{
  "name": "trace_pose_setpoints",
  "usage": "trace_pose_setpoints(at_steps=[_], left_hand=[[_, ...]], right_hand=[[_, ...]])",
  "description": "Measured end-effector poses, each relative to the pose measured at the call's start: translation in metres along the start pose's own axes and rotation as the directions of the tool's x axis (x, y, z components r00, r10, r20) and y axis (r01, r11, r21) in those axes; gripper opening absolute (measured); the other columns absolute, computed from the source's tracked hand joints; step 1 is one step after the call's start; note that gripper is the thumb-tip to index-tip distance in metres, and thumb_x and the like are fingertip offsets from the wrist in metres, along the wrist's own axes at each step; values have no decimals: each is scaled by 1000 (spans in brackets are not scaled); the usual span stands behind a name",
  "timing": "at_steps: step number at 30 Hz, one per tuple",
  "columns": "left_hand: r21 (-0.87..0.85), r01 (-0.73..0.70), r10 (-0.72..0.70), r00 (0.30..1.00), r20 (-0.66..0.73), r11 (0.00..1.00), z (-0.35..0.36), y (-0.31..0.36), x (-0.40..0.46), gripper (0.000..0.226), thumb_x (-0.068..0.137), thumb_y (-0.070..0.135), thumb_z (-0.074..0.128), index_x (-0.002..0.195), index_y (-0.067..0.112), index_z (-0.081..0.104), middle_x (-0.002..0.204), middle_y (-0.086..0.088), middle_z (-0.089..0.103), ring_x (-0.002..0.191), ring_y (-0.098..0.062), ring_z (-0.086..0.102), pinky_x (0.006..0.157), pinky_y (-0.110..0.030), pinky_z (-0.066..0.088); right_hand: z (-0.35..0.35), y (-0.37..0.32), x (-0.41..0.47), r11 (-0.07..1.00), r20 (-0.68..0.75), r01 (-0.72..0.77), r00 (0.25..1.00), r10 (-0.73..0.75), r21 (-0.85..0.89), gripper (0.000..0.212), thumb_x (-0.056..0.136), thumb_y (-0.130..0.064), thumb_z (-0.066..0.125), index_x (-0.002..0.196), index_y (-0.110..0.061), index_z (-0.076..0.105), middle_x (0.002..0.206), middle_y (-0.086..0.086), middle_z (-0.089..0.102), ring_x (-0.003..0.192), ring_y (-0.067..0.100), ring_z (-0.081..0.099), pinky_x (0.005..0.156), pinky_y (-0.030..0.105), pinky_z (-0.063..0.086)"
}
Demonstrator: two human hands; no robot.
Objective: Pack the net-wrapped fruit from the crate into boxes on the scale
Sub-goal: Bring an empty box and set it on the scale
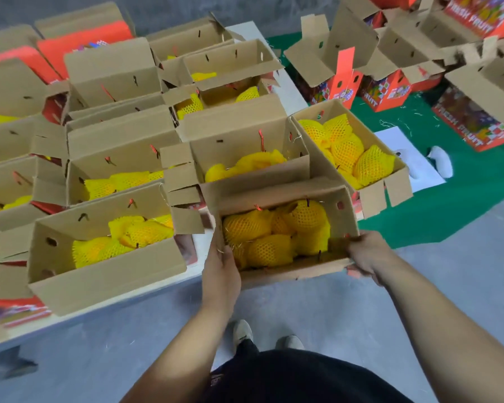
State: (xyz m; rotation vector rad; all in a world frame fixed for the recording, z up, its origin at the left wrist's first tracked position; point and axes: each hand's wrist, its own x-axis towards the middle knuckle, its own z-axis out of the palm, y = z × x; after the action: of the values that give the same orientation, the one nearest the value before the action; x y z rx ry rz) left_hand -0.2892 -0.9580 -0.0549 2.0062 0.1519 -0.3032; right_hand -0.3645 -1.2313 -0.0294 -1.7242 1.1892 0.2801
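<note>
I hold an open cardboard box (291,270) by its two short ends at the near edge of a white table (146,289). My left hand (220,264) grips its left end and my right hand (367,254) grips its right end. Inside lie several fruits in yellow net sleeves (269,234). No crate or scale is in view.
Several other open boxes of net-wrapped fruit (105,257) cover the table to the left and behind. One more filled box (349,149) stands at the right. Empty red-printed boxes (387,94) sit on a green mat (460,199) at the far right. Grey floor lies below.
</note>
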Motion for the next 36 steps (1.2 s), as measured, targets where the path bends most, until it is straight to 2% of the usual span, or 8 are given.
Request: trace_pose_setpoints(at_steps=[2, 4, 7, 11, 20, 25, 31, 36], left_hand=[[-70, -8, 9, 1000, 18, 997, 0, -7, -9, 44, 113, 15, 38, 155, 24, 50, 138, -4, 67, 130, -29, 60, 111, -41, 50], [-135, 55, -52, 998, 29, 989, -2, -15, -24, 41, 114, 15, 40, 150, 25, 56, 131, 9, 70, 127, -19, 62, 100, -19, 52], [-189, 140, -142, 990, 2, 972, -10, -30, -57, 37, 114, 24, 43, 148, 25, 57, 124, 8, 73, 121, -19, 66, 94, -28, 53], [-269, 227, -243, 970, -26, 936, -30, -48, -103, 38, 112, 28, 45, 147, 21, 57, 126, 3, 73, 121, -21, 67, 102, -43, 55], [-359, 347, -444, 865, -234, 866, -129, -102, -170, 18, 111, 32, 47, 118, 31, 63, 101, 19, 69, 92, -3, 65, 65, -24, 50], [-434, 358, -516, 790, -331, 827, -216, -142, -205, 20, 112, 25, 48, 105, 24, 67, 105, 2, 74, 96, -25, 69, 79, -44, 53], [-511, 292, -542, 709, -451, 808, -353, -194, -246, 23, 111, 25, 49, 104, 23, 71, 88, 7, 81, 80, -15, 75, 63, -35, 54], [-487, 210, -482, 688, -542, 848, -479, -216, -268, 31, 101, 1, 49, 92, 18, 73, 74, 4, 75, 57, -12, 65, 54, -30, 45]], right_hand=[[-6, 6, -10, 977, 31, 145, 989, -142, -154, 25, 98, -22, 57, 123, -18, 62, 107, 10, 70, 96, 35, 70, 72, 43, 63], [-10, 10, -23, 929, 72, 295, 956, -286, -224, 25, 104, -33, 52, 128, -29, 54, 117, 3, 68, 107, 31, 66, 94, 54, 58], [-11, 19, -39, 929, 179, 290, 951, -253, -229, 22, 108, -47, 41, 116, -33, 55, 111, -1, 68, 98, 28, 67, 89, 57, 60], [-8, 36, -60, 979, 295, 129, 952, -78, -158, 24, 108, -43, 43, 129, -34, 51, 126, 3, 61, 109, 36, 64, 81, 57, 63], [76, 67, -125, 883, 559, 403, 801, -214, -240, 25, 111, -43, 39, 134, -40, 45, 117, 0, 67, 94, 26, 72, 68, 43, 66], [157, 44, -176, 778, 651, 546, 718, -244, -311, 22, 112, -38, 32, 130, -46, 43, 115, -4, 64, 101, 24, 68, 90, 53, 61], [274, -5, -272, 625, 720, 717, 606, -339, -309, 37, 105, -23, 42, 142, -28, 46, 109, 14, 69, 85, 35, 73, 68, 48, 64], [367, -55, -362, 530, 777, 823, 464, -426, -202, 42, 99, -14, 41, 99, -53, 57, 72, -2, 72, 52, 24, 72, 44, 36, 59]])
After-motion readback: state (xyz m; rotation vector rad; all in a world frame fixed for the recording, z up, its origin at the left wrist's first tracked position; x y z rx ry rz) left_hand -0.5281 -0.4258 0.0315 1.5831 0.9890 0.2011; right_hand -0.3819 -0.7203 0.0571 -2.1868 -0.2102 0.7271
